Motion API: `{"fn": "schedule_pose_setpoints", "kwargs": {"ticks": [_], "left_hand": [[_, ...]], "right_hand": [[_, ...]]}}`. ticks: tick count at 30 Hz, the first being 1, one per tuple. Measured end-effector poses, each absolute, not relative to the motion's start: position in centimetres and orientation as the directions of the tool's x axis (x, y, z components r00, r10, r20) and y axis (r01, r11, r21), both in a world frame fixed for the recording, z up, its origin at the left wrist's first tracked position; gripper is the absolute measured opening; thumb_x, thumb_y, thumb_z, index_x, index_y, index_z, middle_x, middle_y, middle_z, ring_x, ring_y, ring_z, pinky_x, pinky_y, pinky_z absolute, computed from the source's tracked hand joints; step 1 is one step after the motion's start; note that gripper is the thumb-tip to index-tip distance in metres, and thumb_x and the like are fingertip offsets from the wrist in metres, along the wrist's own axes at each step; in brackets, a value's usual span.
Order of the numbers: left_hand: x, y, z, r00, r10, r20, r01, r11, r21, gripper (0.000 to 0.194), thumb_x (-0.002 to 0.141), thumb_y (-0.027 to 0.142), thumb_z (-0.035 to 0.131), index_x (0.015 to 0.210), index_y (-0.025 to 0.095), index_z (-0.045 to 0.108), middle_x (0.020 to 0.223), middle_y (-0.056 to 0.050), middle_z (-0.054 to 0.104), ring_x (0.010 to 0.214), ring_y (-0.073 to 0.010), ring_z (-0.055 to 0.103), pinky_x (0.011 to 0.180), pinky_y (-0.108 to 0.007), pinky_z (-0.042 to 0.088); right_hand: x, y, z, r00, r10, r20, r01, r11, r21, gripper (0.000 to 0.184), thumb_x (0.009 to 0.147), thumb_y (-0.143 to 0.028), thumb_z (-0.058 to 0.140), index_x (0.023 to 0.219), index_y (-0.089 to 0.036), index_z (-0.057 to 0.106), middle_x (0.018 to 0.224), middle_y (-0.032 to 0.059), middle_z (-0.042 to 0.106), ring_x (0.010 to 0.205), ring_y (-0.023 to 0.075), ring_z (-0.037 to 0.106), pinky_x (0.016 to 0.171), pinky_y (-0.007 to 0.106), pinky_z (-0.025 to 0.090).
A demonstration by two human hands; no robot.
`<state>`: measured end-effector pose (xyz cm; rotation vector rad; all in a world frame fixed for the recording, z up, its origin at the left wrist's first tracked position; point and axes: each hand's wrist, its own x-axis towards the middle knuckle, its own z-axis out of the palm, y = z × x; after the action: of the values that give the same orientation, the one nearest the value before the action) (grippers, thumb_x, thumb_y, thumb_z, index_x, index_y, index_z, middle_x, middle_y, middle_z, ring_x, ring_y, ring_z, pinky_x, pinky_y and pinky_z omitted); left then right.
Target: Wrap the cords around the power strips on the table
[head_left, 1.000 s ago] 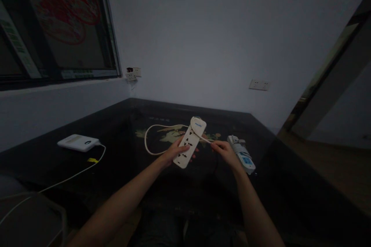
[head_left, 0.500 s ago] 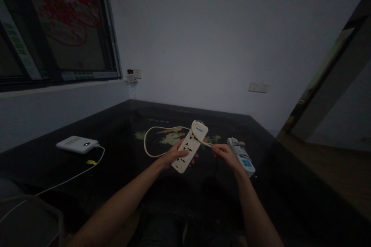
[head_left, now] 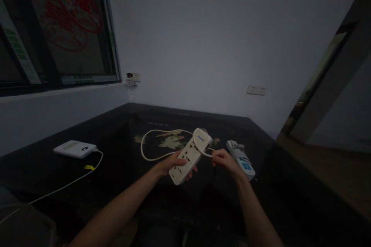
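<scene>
A white power strip is tilted above the dark table, its sockets facing up. My left hand is wrapped round its lower half, thumb on top and fingertips showing at the far side. The strip's white cord loops out to the left and crosses over the strip's upper end. My right hand pinches the cord just right of that end. Beyond the right hand lies a second power strip, white with a blue socket panel and its grey cord wound round it.
On the left of the dark table lies a white power bank-like device with a cable plugged in, beside a yellow tag. Wall sockets sit on the back wall. A window is at the upper left.
The power strip and both hands sit slightly lower in view. The cord now crosses the strip's upper end in a wider bend, still pinched by my right hand.
</scene>
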<state>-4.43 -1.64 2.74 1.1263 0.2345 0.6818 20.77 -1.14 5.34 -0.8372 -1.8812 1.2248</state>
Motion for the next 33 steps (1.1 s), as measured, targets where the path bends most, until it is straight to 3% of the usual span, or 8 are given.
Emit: {"fn": "schedule_pose_setpoints", "kwargs": {"ticks": [5,9,13,17,22,26,33], "left_hand": [[-4.6,-1.8,3.1,0.815,0.566,0.123,-0.327,0.274,0.905,0.055,0.067,0.036,0.078,0.109,0.013,0.050,0.086,-0.014,0.071,0.063,-0.0223,0.069,0.053,-0.031,0.055],[-4.6,-2.0,3.7,0.755,0.638,0.147,-0.318,0.161,0.934,0.063,0.069,0.033,0.077,0.119,0.016,0.043,0.089,-0.013,0.070,0.067,-0.0216,0.069,0.057,-0.031,0.054],[-4.3,-1.8,3.8,0.628,0.763,0.155,-0.253,0.012,0.967,0.067,0.072,0.035,0.074,0.125,0.018,0.038,0.093,-0.011,0.068,0.070,-0.0204,0.068,0.062,-0.032,0.053],[-4.2,-1.1,3.6,0.492,0.846,0.205,-0.093,-0.183,0.979,0.067,0.074,0.037,0.071,0.129,0.019,0.038,0.107,-0.011,0.064,0.085,-0.0215,0.065,0.076,-0.036,0.051],[-4.1,0.0,3.0,0.384,0.846,0.369,0.083,-0.430,0.899,0.064,0.075,0.033,0.068,0.131,0.017,0.042,0.131,-0.012,0.052,0.120,-0.0278,0.050,0.101,-0.041,0.038],[-3.8,0.4,2.4,0.356,0.829,0.431,0.174,-0.512,0.841,0.061,0.078,0.031,0.062,0.133,0.015,0.040,0.134,-0.013,0.051,0.124,-0.0281,0.047,0.104,-0.041,0.035],[-3.3,-0.7,2.4,0.329,0.830,0.451,0.343,-0.550,0.762,0.057,0.082,0.025,0.057,0.136,0.019,0.040,0.130,-0.010,0.057,0.118,-0.0258,0.054,0.101,-0.039,0.040]], "right_hand": [[21.0,-1.2,5.3,-0.570,0.805,0.165,0.125,0.283,-0.951,0.052,0.066,-0.065,0.065,0.051,-0.016,0.058,0.048,-0.0012,0.048,0.045,0.0083,0.033,0.045,0.023,0.019],[21.2,-1.3,5.4,-0.532,0.829,0.172,0.136,0.284,-0.949,0.048,0.068,-0.061,0.066,0.056,-0.015,0.062,0.049,-0.0013,0.049,0.046,0.0081,0.034,0.045,0.022,0.019],[21.0,-1.4,5.7,-0.489,0.853,0.183,0.132,0.280,-0.951,0.041,0.073,-0.055,0.066,0.073,-0.014,0.071,0.047,-0.0049,0.042,0.045,0.0072,0.031,0.044,0.022,0.020],[21.0,-1.4,5.9,-0.394,0.891,0.226,0.123,0.294,-0.948,0.042,0.073,-0.050,0.068,0.096,-0.015,0.073,0.056,-0.0020,0.054,0.049,0.0088,0.041,0.045,0.021,0.028],[20.8,-1.6,6.3,-0.334,0.881,0.335,0.187,0.410,-0.893,0.033,0.077,-0.045,0.066,0.095,-0.020,0.074,0.088,0.0058,0.072,0.075,0.0175,0.063,0.065,0.027,0.048],[19.9,-1.9,6.4,-0.288,0.856,0.429,0.224,0.496,-0.839,0.027,0.073,-0.039,0.070,0.093,-0.021,0.074,0.096,0.0064,0.074,0.091,0.0237,0.067,0.083,0.036,0.051],[17.2,-2.5,6.3,-0.267,0.797,0.541,0.405,0.602,-0.688,0.029,0.081,-0.033,0.063,0.107,-0.021,0.069,0.107,0.0088,0.072,0.097,0.0247,0.067,0.085,0.036,0.051]]}}
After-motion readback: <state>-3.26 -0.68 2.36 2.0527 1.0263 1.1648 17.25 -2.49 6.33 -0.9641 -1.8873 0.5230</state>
